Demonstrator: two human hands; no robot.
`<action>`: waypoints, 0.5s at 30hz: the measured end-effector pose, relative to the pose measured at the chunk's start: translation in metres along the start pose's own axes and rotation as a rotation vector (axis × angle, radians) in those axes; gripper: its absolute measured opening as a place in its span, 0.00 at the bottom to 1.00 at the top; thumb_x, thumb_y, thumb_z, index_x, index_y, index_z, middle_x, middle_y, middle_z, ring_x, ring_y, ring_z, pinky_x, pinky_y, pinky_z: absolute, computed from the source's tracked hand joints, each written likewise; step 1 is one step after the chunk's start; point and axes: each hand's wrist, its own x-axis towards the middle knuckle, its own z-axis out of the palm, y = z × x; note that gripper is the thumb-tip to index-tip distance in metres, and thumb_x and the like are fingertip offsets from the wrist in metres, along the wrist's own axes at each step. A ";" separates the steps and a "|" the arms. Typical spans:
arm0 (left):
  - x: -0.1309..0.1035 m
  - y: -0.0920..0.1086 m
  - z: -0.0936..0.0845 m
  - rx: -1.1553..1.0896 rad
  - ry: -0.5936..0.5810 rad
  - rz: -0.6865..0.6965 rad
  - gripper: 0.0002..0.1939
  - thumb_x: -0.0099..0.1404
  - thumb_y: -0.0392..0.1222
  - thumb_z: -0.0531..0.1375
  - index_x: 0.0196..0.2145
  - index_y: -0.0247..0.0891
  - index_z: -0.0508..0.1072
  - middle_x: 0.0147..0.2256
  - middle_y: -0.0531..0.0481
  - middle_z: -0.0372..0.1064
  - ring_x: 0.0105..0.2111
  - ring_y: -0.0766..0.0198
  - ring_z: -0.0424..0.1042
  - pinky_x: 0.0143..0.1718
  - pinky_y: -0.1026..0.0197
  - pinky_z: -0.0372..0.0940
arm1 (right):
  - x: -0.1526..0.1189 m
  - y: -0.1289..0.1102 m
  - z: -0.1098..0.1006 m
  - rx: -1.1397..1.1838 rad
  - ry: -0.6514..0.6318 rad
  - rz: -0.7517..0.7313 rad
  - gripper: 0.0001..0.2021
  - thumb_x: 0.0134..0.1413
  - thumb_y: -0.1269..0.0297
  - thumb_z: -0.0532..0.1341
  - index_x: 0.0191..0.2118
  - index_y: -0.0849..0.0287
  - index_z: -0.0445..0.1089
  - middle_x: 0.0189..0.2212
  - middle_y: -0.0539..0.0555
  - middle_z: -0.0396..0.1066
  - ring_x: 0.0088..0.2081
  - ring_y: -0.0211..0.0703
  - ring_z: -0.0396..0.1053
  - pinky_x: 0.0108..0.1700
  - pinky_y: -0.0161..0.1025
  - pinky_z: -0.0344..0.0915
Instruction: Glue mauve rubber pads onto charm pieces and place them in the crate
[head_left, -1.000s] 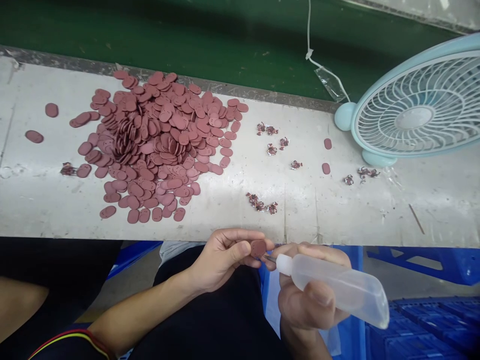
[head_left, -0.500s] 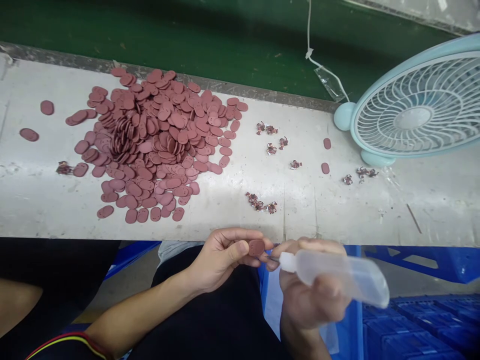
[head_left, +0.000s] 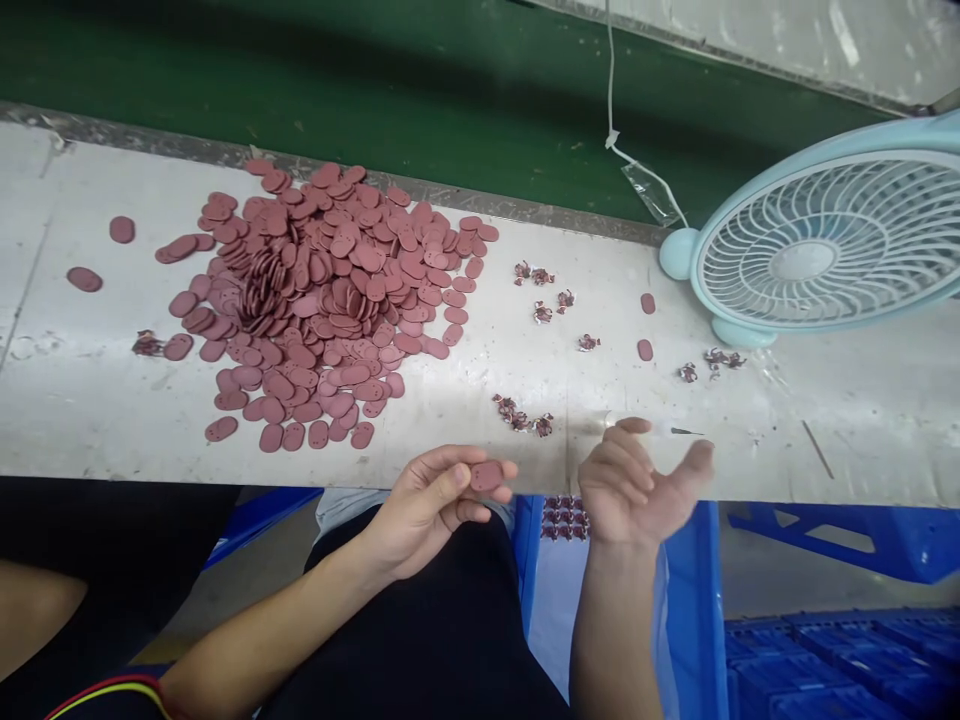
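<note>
My left hand point(head_left: 420, 515) pinches a flat reddish-brown oval piece point(head_left: 487, 476) with small holes between thumb and fingers, at the table's front edge. To its right, my right hand point(head_left: 634, 485) is raised over the edge, thumb stretched out, fingers loosely bent and nothing gripped. Just beyond that hand a thin dark needle tip point(head_left: 684, 432) points right; the translucent bottle is mostly hidden behind the fingers. A large heap of matching oval pieces point(head_left: 337, 280) lies to the left. Small shiny brown claw-like parts point(head_left: 517, 414) form a cluster beyond my hands.
A light-blue fan point(head_left: 806, 260) stands at the right, its white cable point(head_left: 611, 90) running back over a green strip point(head_left: 450, 110). Below the edge, a blue crate point(head_left: 697, 600) holds rows of small brown parts point(head_left: 566, 518). A thin brown stick point(head_left: 817, 449) lies on the right.
My right hand has let go of the squeeze bottle and moved away from the oval piece, up toward the tabletop. My left hand still holds the piece, slightly further left.
</note>
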 end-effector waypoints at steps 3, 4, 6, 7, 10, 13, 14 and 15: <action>0.000 0.007 -0.010 0.024 0.078 0.022 0.08 0.66 0.42 0.68 0.43 0.42 0.82 0.47 0.42 0.82 0.39 0.62 0.83 0.35 0.71 0.75 | -0.016 0.012 0.018 -0.828 0.146 -0.216 0.15 0.60 0.46 0.63 0.36 0.54 0.74 0.18 0.42 0.57 0.17 0.33 0.55 0.15 0.30 0.53; 0.000 0.009 -0.012 0.033 0.099 0.029 0.08 0.66 0.42 0.68 0.42 0.41 0.82 0.47 0.42 0.82 0.39 0.62 0.83 0.35 0.71 0.75 | -0.017 0.015 0.021 -1.074 0.165 -0.246 0.11 0.59 0.52 0.66 0.37 0.54 0.75 0.19 0.43 0.59 0.19 0.34 0.58 0.18 0.32 0.57; 0.000 0.012 -0.015 0.047 0.134 0.035 0.08 0.65 0.41 0.68 0.42 0.40 0.82 0.47 0.42 0.82 0.39 0.62 0.83 0.35 0.71 0.75 | -0.011 0.019 0.023 -1.527 0.107 -0.241 0.11 0.57 0.60 0.69 0.45 0.53 0.77 0.24 0.46 0.66 0.24 0.37 0.63 0.28 0.36 0.64; 0.000 0.013 -0.016 0.052 0.146 0.030 0.08 0.65 0.41 0.69 0.42 0.40 0.82 0.47 0.42 0.82 0.39 0.62 0.83 0.35 0.70 0.75 | -0.007 0.020 0.022 -1.748 0.042 -0.222 0.15 0.58 0.60 0.68 0.50 0.52 0.76 0.29 0.48 0.68 0.27 0.39 0.66 0.33 0.39 0.66; 0.001 0.013 -0.014 0.059 0.166 0.001 0.09 0.64 0.42 0.69 0.42 0.39 0.82 0.47 0.41 0.82 0.40 0.61 0.83 0.35 0.70 0.75 | 0.007 0.017 0.019 -2.053 -0.155 -0.150 0.19 0.62 0.61 0.63 0.58 0.49 0.72 0.39 0.52 0.71 0.32 0.43 0.70 0.39 0.43 0.68; -0.001 0.011 -0.010 0.065 0.173 -0.030 0.09 0.64 0.42 0.69 0.42 0.38 0.82 0.47 0.40 0.82 0.40 0.62 0.83 0.37 0.70 0.75 | 0.011 0.014 0.017 -2.092 -0.080 -0.146 0.10 0.63 0.62 0.61 0.48 0.54 0.74 0.30 0.50 0.71 0.30 0.44 0.70 0.36 0.43 0.66; -0.001 0.010 -0.009 0.070 0.174 -0.037 0.09 0.65 0.42 0.69 0.42 0.38 0.82 0.47 0.40 0.82 0.40 0.62 0.83 0.37 0.70 0.75 | 0.008 0.013 0.018 -2.070 0.000 -0.155 0.07 0.62 0.62 0.61 0.44 0.54 0.73 0.27 0.49 0.70 0.29 0.44 0.69 0.34 0.42 0.65; -0.002 0.009 -0.008 0.079 0.174 -0.046 0.09 0.65 0.42 0.69 0.42 0.38 0.83 0.47 0.40 0.82 0.41 0.61 0.83 0.38 0.70 0.75 | 0.004 0.013 0.019 -2.010 0.084 -0.166 0.05 0.62 0.62 0.62 0.41 0.54 0.71 0.26 0.48 0.70 0.27 0.44 0.69 0.32 0.41 0.64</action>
